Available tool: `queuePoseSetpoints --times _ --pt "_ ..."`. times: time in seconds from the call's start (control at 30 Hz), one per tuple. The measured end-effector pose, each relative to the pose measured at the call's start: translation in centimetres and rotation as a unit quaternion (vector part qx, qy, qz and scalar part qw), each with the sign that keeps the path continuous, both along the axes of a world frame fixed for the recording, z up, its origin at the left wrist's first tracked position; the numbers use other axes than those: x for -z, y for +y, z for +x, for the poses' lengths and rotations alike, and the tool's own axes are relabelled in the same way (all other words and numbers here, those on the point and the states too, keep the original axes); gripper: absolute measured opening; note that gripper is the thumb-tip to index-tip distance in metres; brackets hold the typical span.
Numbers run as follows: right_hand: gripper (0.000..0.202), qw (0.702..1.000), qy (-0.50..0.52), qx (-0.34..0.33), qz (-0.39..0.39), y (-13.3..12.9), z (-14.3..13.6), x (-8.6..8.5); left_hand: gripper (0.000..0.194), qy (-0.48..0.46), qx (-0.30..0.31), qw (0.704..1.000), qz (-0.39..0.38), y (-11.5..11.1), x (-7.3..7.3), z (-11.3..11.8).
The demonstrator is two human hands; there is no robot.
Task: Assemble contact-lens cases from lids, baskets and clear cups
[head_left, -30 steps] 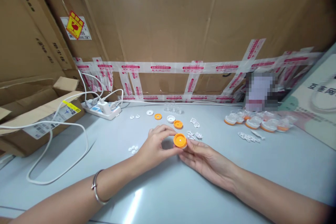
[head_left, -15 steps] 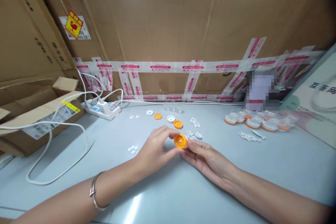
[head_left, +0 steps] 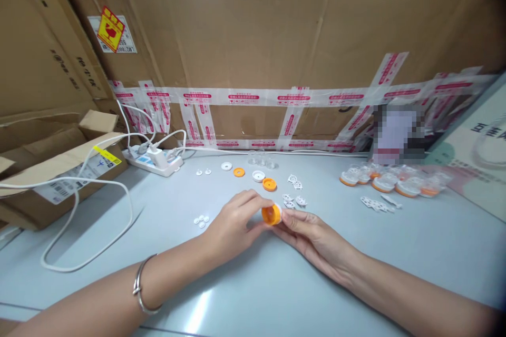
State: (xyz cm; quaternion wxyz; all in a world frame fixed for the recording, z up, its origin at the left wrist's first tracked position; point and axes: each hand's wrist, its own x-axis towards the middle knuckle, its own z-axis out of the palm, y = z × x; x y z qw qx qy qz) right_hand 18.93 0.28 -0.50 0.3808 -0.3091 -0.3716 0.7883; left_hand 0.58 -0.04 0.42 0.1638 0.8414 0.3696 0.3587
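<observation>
Between both hands, above the table, is an orange round cup (head_left: 271,214) with a white part on its right side, its hollow facing me. My left hand (head_left: 237,224) grips its left edge between thumb and fingers. The thumb and fingers of my right hand (head_left: 312,239) hold it from the right, at the white part. Just beyond lie an orange disc (head_left: 269,184), a white ring (head_left: 258,176), a smaller orange ring (head_left: 239,172) and another white ring (head_left: 226,166). Small white openwork pieces (head_left: 301,201) lie behind my right hand.
Small white caps (head_left: 202,219) lie left of my hands. Several clear-topped orange and white units (head_left: 383,183) stand at the right, near flat white pieces (head_left: 373,204). A power strip (head_left: 158,164), a looping white cable (head_left: 128,205) and an open carton (head_left: 59,168) occupy the left.
The orange cup has tilted between my hands, showing more of its side wall and the white part at its right. My hands have hardly moved; the view has shifted slightly.
</observation>
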Motion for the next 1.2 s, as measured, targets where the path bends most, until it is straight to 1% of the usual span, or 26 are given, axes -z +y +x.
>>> queuePoseSetpoints --times 0.17,0.23,0.4,0.53,0.73,0.83,1.03,1.2 --pt "0.019 0.998 -0.025 0.023 0.057 -0.24 -0.23 -0.4 0.021 -0.013 0.021 1.0 0.016 0.21 0.24 0.02" --pt "0.019 0.997 -0.032 0.033 0.062 -0.3 -0.25 -0.46 0.021 -0.019 0.029 0.999 0.019 0.3 0.24 0.08" --pt "0.02 0.999 -0.014 0.039 0.011 -0.07 -0.11 -0.27 0.021 -0.034 0.026 0.999 0.006 0.43 0.24 0.21" --pt "0.02 0.998 -0.012 0.052 -0.03 0.17 -0.04 -0.17 0.019 -0.062 0.015 0.998 -0.025 0.53 0.26 0.21" --pt "0.018 0.997 -0.025 0.067 -0.04 0.13 -0.09 -0.39 0.026 -0.084 0.009 0.993 -0.082 0.84 0.4 0.16" --pt "0.016 0.997 -0.023 0.068 -0.034 0.13 -0.12 -0.5 0.027 -0.077 0.012 0.994 -0.073 0.88 0.41 0.12" --pt "0.019 0.998 -0.021 0.053 -0.027 0.07 0.01 -0.33 0.029 -0.065 0.043 0.997 -0.017 0.75 0.49 0.03" --pt "0.018 0.998 -0.006 0.049 -0.043 0.07 0.07 -0.23 0.03 -0.067 0.054 0.996 -0.013 0.78 0.6 0.05"
